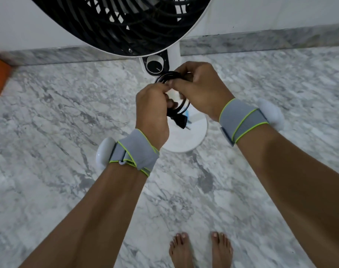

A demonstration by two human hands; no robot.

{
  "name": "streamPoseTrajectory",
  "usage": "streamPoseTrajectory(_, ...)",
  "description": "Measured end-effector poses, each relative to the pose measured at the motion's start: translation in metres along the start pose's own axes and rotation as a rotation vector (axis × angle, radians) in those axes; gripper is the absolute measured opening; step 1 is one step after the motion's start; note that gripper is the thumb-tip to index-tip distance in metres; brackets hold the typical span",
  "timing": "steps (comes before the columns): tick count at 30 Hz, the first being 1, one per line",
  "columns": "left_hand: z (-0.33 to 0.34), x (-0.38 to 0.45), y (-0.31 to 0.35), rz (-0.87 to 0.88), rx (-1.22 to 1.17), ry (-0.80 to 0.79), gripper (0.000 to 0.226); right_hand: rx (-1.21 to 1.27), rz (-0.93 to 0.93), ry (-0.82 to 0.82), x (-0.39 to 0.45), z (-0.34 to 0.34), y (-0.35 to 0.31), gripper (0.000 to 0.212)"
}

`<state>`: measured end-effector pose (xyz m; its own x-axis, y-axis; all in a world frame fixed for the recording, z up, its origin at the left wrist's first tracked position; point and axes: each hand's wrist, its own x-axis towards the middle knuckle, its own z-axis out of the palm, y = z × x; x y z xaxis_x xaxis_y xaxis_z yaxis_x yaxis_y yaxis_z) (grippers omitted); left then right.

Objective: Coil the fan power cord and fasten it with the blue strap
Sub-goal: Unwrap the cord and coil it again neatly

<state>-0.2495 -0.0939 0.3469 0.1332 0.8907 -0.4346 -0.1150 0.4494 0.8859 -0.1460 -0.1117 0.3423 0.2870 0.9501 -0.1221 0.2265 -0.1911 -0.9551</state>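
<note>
Both hands clasp the coiled power cord [172, 93] between them: left hand [152, 109] low on the bundle, right hand [198, 88] over its top. Plug [179, 122] dangles below the left fingers. Blue strap [188, 114] peeks just beneath. Cord looks light, springy; best pinched where loops cross.

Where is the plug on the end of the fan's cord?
In the head view the plug dangles just below the coiled cord, between the left hand and right hand, above the fan's round white base.
</note>
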Motion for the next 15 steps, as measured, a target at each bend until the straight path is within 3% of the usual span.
streamPoseTrajectory(4,-0.004,0.001,-0.004,0.038,-0.204,0.036,0.029,0.052,0.059,-0.111,-0.007,-0.004,0.003,0.010)
streamPoseTrajectory(9,-0.008,-0.003,-0.012,-0.045,-0.113,-0.020,0.021,0.126,0.083,-0.150,-0.005,-0.002,-0.004,0.016)
streamPoseTrajectory(15,-0.013,0.001,0.004,-0.057,0.174,-0.148,0.013,-0.333,-0.085,-0.222,-0.008,-0.003,-0.004,0.021)
